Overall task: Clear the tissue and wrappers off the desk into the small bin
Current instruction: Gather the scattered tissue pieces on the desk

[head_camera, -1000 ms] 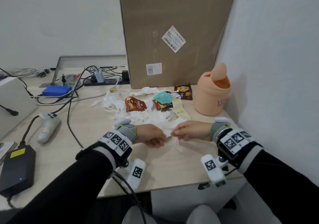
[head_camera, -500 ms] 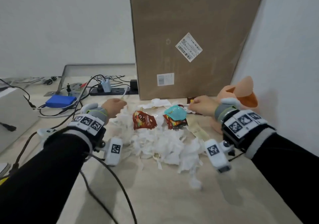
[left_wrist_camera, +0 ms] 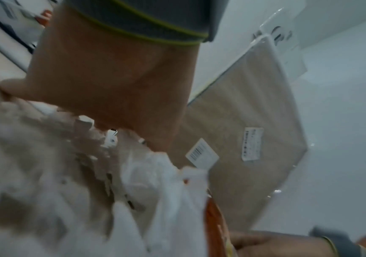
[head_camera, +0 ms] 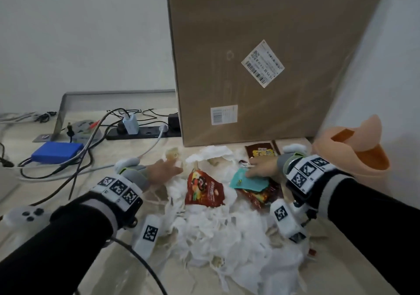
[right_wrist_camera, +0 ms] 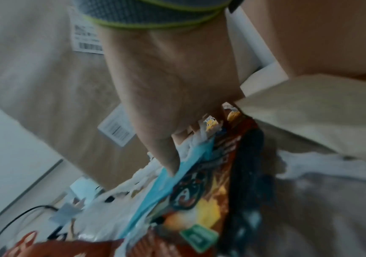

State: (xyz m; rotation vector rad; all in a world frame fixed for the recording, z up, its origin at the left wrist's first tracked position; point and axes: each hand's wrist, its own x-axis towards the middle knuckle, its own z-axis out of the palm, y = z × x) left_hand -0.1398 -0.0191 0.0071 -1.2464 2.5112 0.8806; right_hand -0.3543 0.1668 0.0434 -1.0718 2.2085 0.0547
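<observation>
On the desk (head_camera: 145, 278), tissue (head_camera: 218, 233) and wrappers (head_camera: 203, 190) lie between both hands.

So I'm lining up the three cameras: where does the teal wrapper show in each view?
Head: teal wrapper right of centre, under the right hand.
Left wrist: not in it.
Right wrist: centre, a blue strip running down from the fingertips.
Shared landmark: the cardboard box, behind the pile in all three views.

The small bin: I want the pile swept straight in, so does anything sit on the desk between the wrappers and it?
Only the right hand and its wrist gear lie between the wrappers and the small bin. The bin's swing lid is tipped.
</observation>
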